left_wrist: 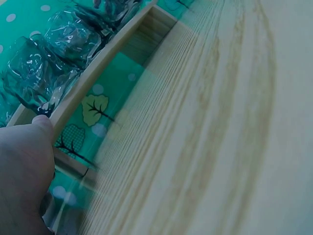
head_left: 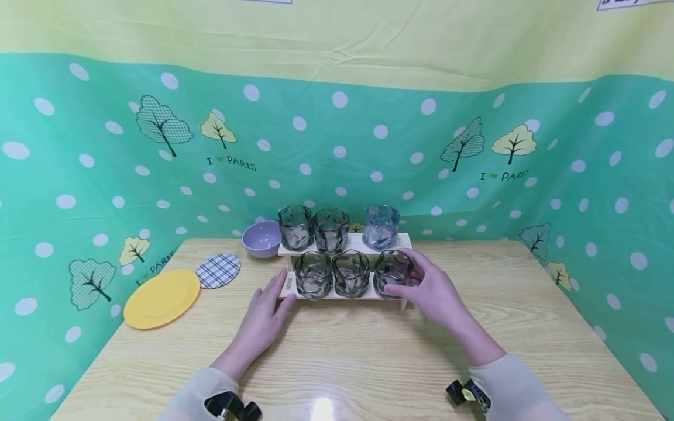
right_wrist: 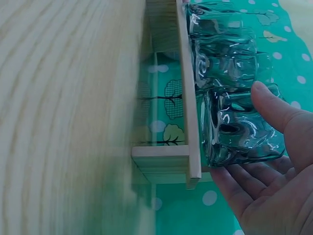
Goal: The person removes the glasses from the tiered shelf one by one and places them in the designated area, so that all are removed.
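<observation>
A tabletop (head_left: pixel 368 351) bears a two-tier rack (head_left: pixel 356 242), its left end touched by a left hand (head_left: pixel 264 311) with fingers extended, as a right hand (head_left: pixel 436 292) clamps thumb and fingers around the smoky glass (head_left: pixel 391 273) at the right end of the rack's lower tier.

We've got pretty bright, even light in the head view, one blown-out glare spot on the table (head_left: pixel 358 351) near the bottom edge, and just a faint, soft shadow by the right forearm (head_left: pixel 476 338). The left wrist view looks way dimmer to us, kinda hazy and blue-green. In the right wrist view we get little bright highlights on the glass tumblers (right_wrist: pixel 227 63), but the table's wood grain goes blurry.
</observation>
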The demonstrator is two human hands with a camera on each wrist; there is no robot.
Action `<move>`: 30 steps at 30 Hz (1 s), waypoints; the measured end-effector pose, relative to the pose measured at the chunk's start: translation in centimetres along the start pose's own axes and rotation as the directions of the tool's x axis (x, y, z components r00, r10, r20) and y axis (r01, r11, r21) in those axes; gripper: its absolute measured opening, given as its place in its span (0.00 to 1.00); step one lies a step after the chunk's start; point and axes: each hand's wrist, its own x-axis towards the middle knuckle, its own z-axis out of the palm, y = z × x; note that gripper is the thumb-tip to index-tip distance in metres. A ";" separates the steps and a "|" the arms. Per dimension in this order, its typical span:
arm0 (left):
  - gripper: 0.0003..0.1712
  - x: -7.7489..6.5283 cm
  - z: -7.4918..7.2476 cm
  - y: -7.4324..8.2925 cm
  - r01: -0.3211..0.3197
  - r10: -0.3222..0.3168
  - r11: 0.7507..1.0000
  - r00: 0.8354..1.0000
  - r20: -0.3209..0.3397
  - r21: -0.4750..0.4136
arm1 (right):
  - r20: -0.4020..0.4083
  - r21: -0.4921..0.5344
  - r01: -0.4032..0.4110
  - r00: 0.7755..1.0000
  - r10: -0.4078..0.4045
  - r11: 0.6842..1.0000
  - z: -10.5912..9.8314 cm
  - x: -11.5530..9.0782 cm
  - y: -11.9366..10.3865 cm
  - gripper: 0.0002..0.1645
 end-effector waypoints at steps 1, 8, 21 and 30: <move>0.39 0.0 0.0 0.0 -0.001 0.001 1.000 1.000 0.000 -0.001 | -0.001 -0.008 -0.001 1.000 0.001 1.000 -0.1 -0.1 -0.1 0.63; 0.39 -0.2 0.1 0.0 -0.006 0.006 1.000 1.000 -0.006 0.002 | -0.007 -0.020 -0.007 1.000 0.007 1.000 -0.9 -0.6 -0.4 0.65; 0.39 -0.1 0.2 0.0 0.002 -0.002 1.000 1.000 0.002 0.003 | -0.022 0.005 0.018 1.000 -0.018 1.000 -3.7 -1.2 -0.8 0.61; 0.40 0.1 0.1 -0.2 0.010 -0.010 1.000 1.000 0.006 0.008 | -0.048 -0.023 0.004 0.999 -0.005 1.000 -6.3 -1.0 -0.6 0.65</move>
